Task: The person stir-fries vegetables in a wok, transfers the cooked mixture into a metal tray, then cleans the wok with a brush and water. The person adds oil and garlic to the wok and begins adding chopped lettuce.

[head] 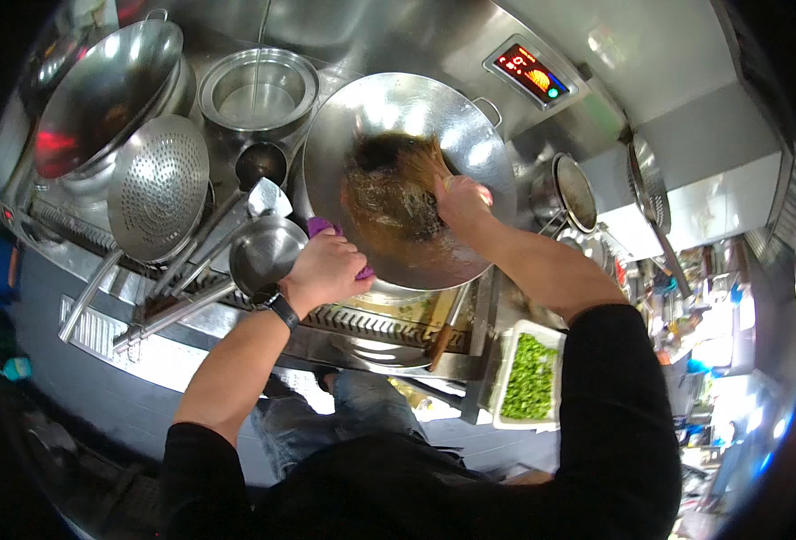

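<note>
A large steel wok (398, 101) sits on the stove before me, with brownish liquid pooled in its bowl. My right hand (464, 206) grips a bamboo wok brush (425, 165) whose bristles reach down into the wok. At the wok's near left rim, my left hand (327, 264) is closed around a folded purple cloth (318, 226). Just left of that hand lies a steel ladle (263, 253), its long handle running toward the lower left. The part of the rim beneath the cloth is hidden.
To the left are a perforated strainer (158, 182), a tilted second wok (111, 88), a dark ladle (261, 165) and a round pot of water (259, 101). A white tub of chopped greens (530, 378) stands at right, near a wooden-handled tool (444, 334). A lit control panel (532, 73) is behind.
</note>
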`<state>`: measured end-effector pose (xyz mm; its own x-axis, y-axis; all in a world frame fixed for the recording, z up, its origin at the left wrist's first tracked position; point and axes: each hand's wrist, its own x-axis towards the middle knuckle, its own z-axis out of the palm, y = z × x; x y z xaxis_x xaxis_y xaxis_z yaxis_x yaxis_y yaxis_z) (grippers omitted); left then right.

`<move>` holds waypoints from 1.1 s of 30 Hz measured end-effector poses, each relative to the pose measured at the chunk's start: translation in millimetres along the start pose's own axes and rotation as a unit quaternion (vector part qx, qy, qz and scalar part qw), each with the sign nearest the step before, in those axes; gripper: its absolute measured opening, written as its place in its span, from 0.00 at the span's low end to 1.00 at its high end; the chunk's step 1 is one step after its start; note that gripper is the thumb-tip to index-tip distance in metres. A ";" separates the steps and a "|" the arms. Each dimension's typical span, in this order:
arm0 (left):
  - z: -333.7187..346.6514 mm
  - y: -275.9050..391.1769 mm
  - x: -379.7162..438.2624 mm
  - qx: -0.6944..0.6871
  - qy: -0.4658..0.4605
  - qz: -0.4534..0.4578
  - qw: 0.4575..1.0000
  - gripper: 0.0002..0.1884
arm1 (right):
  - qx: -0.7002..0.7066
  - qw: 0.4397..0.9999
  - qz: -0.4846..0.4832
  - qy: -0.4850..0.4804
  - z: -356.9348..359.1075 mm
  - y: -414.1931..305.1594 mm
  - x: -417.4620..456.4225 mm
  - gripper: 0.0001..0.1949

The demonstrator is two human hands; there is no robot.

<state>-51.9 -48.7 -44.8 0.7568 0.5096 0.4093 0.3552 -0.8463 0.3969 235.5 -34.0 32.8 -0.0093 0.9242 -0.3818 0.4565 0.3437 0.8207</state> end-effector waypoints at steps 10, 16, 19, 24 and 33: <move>9.9 3.1 0.1 -0.021 0.041 -0.016 0.999 0.16 | -0.026 0.999 -0.020 -0.028 -18.6 8.6 31.3 0.32; 10.0 -4.5 -1.5 -0.008 0.046 -0.038 0.998 0.17 | -0.082 0.989 -0.071 -0.103 -18.0 6.2 -6.8 0.31; 4.6 0.7 3.1 -0.023 0.021 -0.024 0.999 0.17 | -0.127 0.991 -0.043 -0.023 5.5 0.1 34.2 0.32; -2.7 -7.2 -0.4 -0.009 0.016 -0.041 0.999 0.18 | -0.032 0.998 -0.010 -0.060 -4.7 -4.6 26.1 0.32; -2.1 -8.2 0.1 -0.004 -0.018 -0.048 0.999 0.19 | 0.022 0.998 0.008 -0.065 -3.0 -12.0 24.3 0.31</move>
<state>-55.9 -41.4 -46.3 0.7388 0.5827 0.3385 0.4230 -0.7920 0.4402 227.1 -15.2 14.9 0.1130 0.8987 -0.4237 0.4948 0.3189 0.8084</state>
